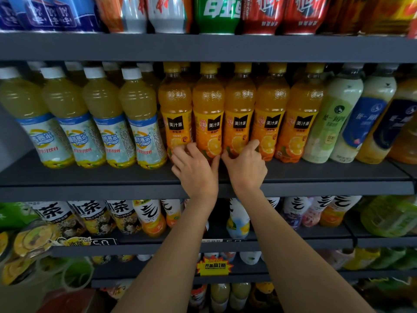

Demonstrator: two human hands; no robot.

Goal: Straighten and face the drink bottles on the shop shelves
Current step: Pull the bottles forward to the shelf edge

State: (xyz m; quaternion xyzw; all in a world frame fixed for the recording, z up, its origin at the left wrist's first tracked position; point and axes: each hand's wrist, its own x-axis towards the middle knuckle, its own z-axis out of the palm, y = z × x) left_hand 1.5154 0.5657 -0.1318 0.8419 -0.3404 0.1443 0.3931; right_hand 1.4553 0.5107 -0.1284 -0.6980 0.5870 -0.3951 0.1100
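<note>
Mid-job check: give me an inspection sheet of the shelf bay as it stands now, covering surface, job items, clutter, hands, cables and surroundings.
Surface: dark grey middle shelf, bare strip along its front edge.
Job's things: five orange juice bottles upright in a front row, black labels facing out; more stand behind them.
Clutter: nothing seen on that shelf.
Grips: left hand curls round the base of the second orange bottle; right hand curls round the base of the third orange bottle.
Cables: nothing seen.
Surroundings: pale yellow bottles to the left, milky bottles to the right, cans above, tea bottles below.
</note>
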